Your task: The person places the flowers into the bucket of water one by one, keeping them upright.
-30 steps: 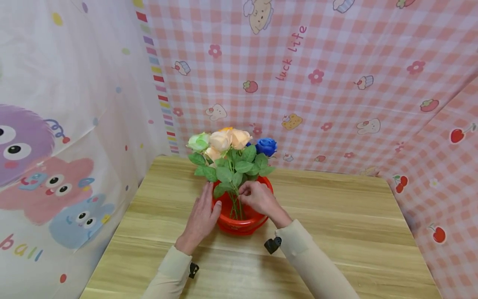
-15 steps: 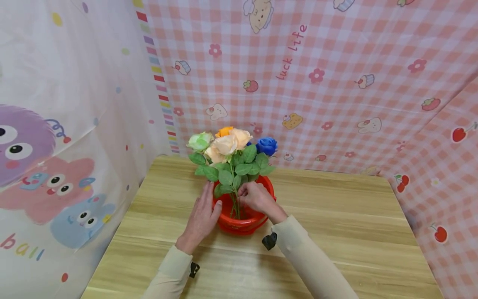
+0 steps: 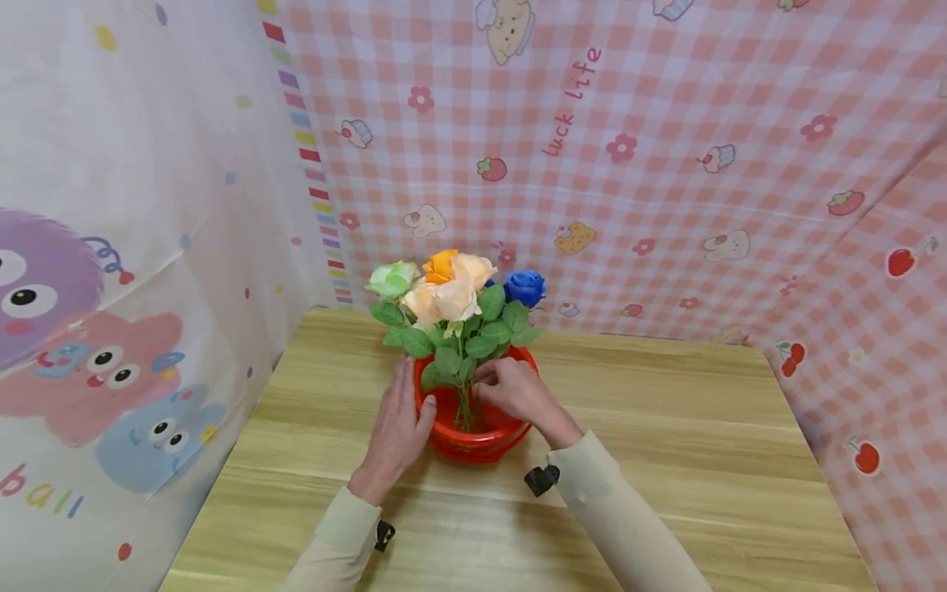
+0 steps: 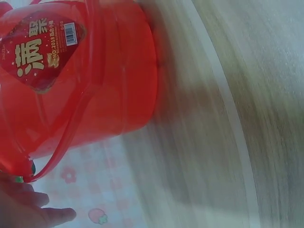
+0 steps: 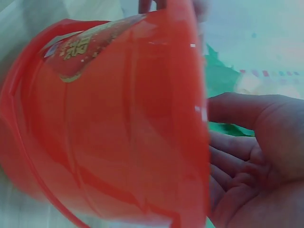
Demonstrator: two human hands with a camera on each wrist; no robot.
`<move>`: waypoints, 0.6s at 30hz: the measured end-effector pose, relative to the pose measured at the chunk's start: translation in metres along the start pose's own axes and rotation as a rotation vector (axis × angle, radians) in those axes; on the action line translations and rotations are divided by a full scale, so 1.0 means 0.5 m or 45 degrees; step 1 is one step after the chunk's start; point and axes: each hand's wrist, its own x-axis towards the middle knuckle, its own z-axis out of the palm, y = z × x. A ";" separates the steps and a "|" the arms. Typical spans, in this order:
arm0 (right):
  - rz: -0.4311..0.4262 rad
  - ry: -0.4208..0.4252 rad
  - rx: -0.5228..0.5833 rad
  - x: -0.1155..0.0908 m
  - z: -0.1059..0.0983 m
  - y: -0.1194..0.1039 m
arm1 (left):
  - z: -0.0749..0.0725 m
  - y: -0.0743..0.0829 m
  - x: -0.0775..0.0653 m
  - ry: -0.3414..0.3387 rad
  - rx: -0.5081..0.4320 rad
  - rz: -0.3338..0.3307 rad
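A red plastic bucket stands on the table with several artificial roses in it. Peach roses cluster at the middle beside an orange rose; a pale green rose leans left and a blue rose right. My left hand rests against the bucket's left rim, fingers straight. Over the bucket's right side, my right hand pinches a rose stem among the green stems. In the right wrist view, the bucket wall hides the fingertips of the right hand.
The wooden table stretches around the bucket, with its back edge close behind. A pink checked cloth hangs at the back and right, a white cartoon cloth at left. The bucket's handle hangs down its side.
The front peach rose has tipped forward and down, uncovering more of the orange rose. My right hand still works at the stems; my left hand stays at the rim.
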 end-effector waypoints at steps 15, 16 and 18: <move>-0.101 0.509 0.435 -0.111 -0.005 0.044 | -0.053 -0.008 -0.025 0.072 0.093 0.099; -0.118 0.542 0.458 -0.117 -0.002 0.047 | -0.058 -0.009 -0.028 0.084 0.100 0.107; -0.164 0.602 0.477 -0.129 0.002 0.054 | -0.069 -0.011 -0.035 0.102 0.123 0.122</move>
